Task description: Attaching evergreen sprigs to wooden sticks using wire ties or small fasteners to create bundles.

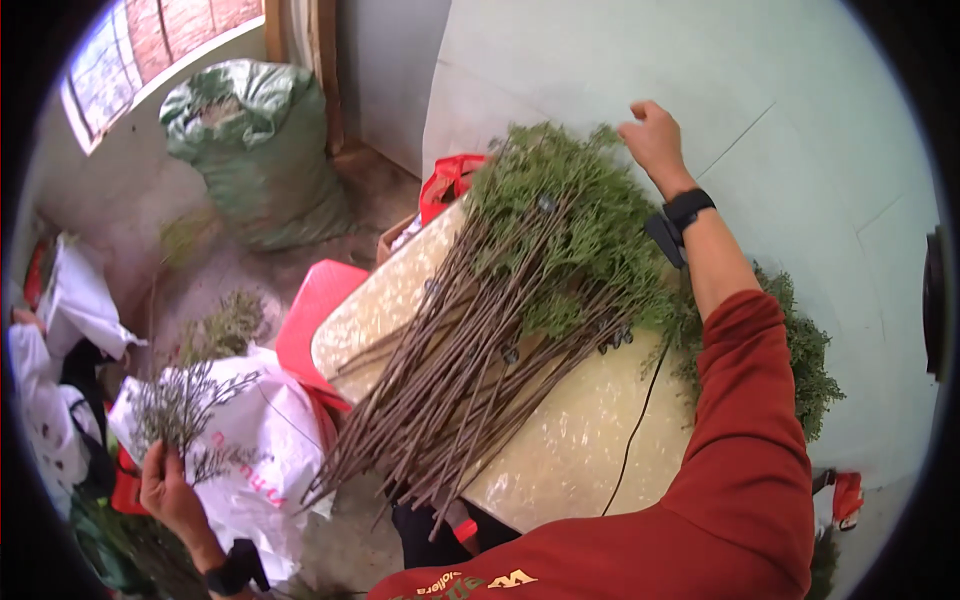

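Note:
My left hand [175, 495] is low at the left, its fingers closed on a leafy sprig [185, 405] with thin branching stems. A large pile of long brown stems with feathery green foliage [575, 215] lies across the table [560, 460], foliage at the far end and bare stems toward me. My right hand [655, 145] is raised beside the far edge of that foliage, fingers curled. Whether anything small is in them is hidden. Several small dark round pieces [510, 354] sit among the stems. Both my wrists carry black bands.
A full green sack [255, 160] stands by the far wall, left. A red plastic stool [315, 320] and white sacks [265, 440] are left of the table. More greenery [800, 350] lies at its right, beside the wall. A dark cord [640, 420] crosses the tabletop. Another person [45, 390] is at far left.

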Demonstrator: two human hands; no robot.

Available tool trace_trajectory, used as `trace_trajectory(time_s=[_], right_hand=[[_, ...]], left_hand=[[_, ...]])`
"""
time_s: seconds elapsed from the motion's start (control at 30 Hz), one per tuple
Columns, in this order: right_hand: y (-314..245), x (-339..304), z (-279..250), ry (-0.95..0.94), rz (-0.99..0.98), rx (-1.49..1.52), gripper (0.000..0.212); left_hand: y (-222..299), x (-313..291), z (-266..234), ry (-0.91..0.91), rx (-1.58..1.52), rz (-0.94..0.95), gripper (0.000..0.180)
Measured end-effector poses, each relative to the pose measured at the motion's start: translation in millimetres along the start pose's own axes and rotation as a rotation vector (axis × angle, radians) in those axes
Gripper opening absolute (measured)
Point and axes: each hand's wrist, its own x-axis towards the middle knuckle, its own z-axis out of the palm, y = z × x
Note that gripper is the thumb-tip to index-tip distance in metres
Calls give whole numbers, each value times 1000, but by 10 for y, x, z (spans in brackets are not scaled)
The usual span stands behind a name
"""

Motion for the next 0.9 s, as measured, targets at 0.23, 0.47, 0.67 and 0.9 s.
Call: trace_trajectory(time_s=[0.23,0.47,0.67,0.9], right_hand=[[704,733,-1552,148,196,-353,27],[-357,2078,-2878,250,-94,-682,35],[-1256,2500,-3042,66,33,-816,27],[-897,2722,-1153,-29,-173,-539,47]], left_hand=[[830,967,-272,-162,621,282,15],[1550,1213,180,-254,393,355,11],[1107,1410,87,-317,367,362,11],[764,810,-118,-92,459,201,5]])
